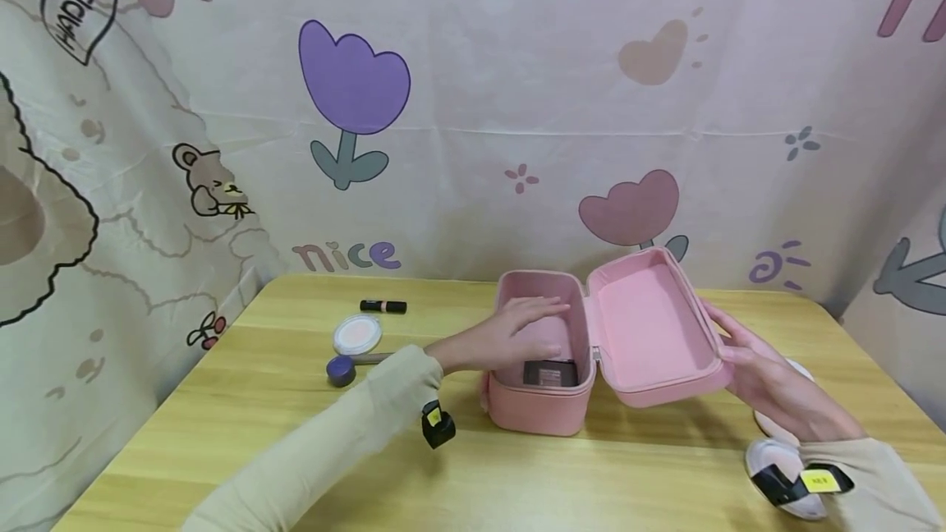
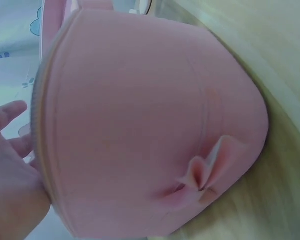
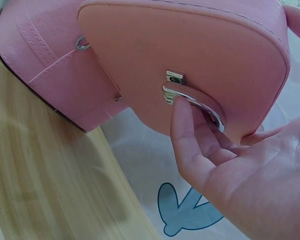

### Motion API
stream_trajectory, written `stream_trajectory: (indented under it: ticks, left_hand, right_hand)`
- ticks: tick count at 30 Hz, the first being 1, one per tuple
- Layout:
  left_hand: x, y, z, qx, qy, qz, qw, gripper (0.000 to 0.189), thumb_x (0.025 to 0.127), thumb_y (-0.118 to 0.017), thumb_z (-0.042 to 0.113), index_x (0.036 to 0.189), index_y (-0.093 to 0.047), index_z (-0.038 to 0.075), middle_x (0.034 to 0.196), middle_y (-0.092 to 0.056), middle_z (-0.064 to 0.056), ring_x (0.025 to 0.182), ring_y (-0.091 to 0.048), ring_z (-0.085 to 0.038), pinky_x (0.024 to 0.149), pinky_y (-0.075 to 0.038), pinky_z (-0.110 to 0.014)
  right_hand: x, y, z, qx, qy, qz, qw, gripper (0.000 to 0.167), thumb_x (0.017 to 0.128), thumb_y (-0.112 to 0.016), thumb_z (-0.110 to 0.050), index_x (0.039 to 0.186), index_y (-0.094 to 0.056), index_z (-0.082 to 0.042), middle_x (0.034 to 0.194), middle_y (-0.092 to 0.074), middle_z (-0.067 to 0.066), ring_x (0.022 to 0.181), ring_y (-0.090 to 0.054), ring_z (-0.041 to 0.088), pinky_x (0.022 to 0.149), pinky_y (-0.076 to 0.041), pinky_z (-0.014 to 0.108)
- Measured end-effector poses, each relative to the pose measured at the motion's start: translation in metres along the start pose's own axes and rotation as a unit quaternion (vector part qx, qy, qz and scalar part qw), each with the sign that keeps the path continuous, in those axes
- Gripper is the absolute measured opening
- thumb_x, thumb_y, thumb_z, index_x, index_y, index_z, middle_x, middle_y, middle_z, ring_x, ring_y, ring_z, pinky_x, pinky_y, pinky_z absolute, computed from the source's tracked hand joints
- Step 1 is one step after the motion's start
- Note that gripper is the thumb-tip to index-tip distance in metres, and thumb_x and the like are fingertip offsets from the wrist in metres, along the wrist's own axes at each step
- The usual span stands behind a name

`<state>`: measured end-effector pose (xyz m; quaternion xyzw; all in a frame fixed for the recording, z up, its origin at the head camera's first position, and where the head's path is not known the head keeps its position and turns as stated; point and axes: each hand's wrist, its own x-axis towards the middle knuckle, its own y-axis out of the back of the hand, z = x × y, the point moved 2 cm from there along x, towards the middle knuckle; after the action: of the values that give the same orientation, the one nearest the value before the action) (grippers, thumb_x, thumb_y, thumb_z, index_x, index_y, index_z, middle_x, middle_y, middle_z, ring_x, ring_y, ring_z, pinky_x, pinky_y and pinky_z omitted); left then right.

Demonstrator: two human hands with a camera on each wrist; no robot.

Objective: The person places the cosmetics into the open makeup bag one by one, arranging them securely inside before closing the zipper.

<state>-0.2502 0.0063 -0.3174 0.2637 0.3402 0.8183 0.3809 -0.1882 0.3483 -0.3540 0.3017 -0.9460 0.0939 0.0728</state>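
A pink cosmetic case stands on the table with its lid swung out to the right. My left hand hovers over the case's mouth, fingers spread and holding nothing. Inside the case lies a dark rectangular item with a paler middle. With my right hand I hold the lid by its outer side. In the right wrist view the fingers curl at the lid's metal-fitted handle, and the thumb is at the rim. A pink bow decorates the case's front in the left wrist view.
Left of the case lie a black lipstick-like tube, a round pale compact and a purple-headed tool with a grey handle, partly behind my left arm. Round white items sit under my right forearm, partly hidden. A printed curtain hangs behind the table.
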Motion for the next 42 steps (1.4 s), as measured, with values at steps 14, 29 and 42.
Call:
stream_trajectory:
  ticks: [14,29,42]
  left_hand:
    - [-0.005,-0.016,-0.003,-0.021,-0.011,0.081,0.9964,0.055,0.091,-0.062,0.027,0.142,-0.049,0.01,0.152,-0.036,-0.009,0.141,-0.022,-0.027,0.111,-0.019,-0.053]
    - [-0.023,0.002,-0.001,-0.054,-0.045,0.166,0.9836,0.058,0.092,-0.055,0.03,0.145,-0.044,0.01,0.152,-0.037,-0.005,0.139,-0.029,-0.023,0.107,-0.028,-0.053]
    - [-0.033,0.024,-0.01,-0.041,-0.053,0.28,0.9576,0.067,0.084,-0.059,0.031,0.143,-0.044,0.003,0.155,-0.029,-0.011,0.144,-0.014,-0.03,0.106,-0.014,-0.066]
  right_hand:
    - [-0.004,0.004,0.004,-0.019,-0.007,0.012,0.9997,0.057,0.101,-0.022,-0.005,0.149,-0.027,-0.035,0.144,-0.041,-0.011,0.123,-0.048,0.013,0.095,-0.042,0.029]
    - [-0.002,0.0,0.006,-0.009,-0.014,0.007,0.9998,0.056,0.101,-0.023,-0.006,0.148,-0.028,-0.036,0.144,-0.041,-0.014,0.124,-0.048,0.012,0.095,-0.042,0.029]
    - [-0.002,0.003,0.004,0.002,-0.012,0.007,0.9999,0.057,0.101,-0.022,-0.006,0.148,-0.03,-0.036,0.143,-0.042,-0.013,0.123,-0.049,0.012,0.094,-0.043,0.03]
